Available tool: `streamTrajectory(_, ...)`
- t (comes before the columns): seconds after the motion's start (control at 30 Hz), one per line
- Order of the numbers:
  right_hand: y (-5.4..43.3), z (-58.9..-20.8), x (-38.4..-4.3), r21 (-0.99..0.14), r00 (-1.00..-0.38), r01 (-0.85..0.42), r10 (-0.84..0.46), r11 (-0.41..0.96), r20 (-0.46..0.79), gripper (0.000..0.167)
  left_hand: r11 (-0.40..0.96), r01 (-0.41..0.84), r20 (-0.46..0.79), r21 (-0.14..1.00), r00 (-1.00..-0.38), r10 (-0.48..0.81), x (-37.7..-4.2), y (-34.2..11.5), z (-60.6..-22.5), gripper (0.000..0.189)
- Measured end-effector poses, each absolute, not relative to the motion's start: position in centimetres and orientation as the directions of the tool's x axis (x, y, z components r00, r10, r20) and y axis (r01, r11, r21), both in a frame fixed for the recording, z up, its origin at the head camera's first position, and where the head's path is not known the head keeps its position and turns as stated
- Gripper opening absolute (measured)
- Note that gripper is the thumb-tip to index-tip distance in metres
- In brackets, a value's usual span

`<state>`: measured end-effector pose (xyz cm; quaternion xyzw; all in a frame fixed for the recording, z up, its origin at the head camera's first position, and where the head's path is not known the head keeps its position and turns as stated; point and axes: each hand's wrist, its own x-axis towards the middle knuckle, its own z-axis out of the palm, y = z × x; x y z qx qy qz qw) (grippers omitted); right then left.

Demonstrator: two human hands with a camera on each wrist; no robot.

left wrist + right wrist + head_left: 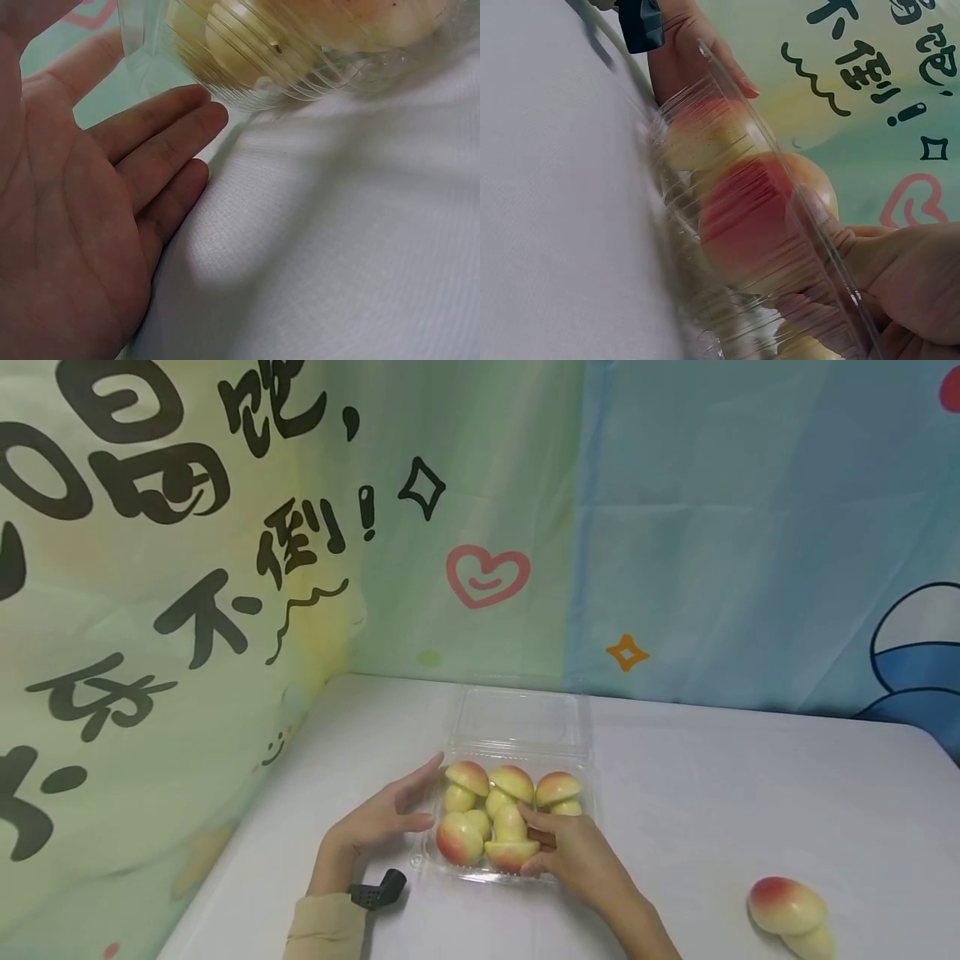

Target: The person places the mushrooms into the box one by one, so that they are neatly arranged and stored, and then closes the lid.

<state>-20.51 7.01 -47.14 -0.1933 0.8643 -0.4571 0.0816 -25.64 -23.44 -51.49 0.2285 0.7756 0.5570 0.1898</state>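
Note:
A clear plastic clamshell box [487, 877] holds several mushroom-shaped pieces, pale yellow with red-flushed caps. My right hand [577, 856] reaches in at the front and grips one mushroom [512, 828], its cap toward me and stem pointing away. In the right wrist view, that mushroom's red cap [742, 217] shows through the ridged wall, with the thumb against it. Beside the box's left side, my left hand [386, 814] has its fingers extended; the left wrist view shows the fingertips [214, 112] close to the ridged wall. Another mushroom [459, 839] lies at the front left inside.
The box's transparent lid [521, 714] is folded back toward the rear curtain [480, 627]. One more mushroom [787, 906] lies on the white table [675, 802] at the front right. A black wrist device [381, 889] sits by the left sleeve [326, 922].

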Motion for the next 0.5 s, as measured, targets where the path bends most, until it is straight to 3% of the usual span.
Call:
streamTrajectory(0.17,6.9,-47.23,-20.48,-0.761,-0.923,-0.289,-0.38,0.581,0.06,0.049,0.276,0.146,-0.036,0.95,-0.826,0.563,-25.55,-23.47,-51.53,0.084)
streamTrajectory(0.5,7.19,-46.92,-20.44,-0.718,-0.897,-0.353,-0.434,0.599,0.079,0.052,0.264,0.147,-0.03,0.953,-0.823,0.567,-25.52,-23.45,-51.52,0.084)
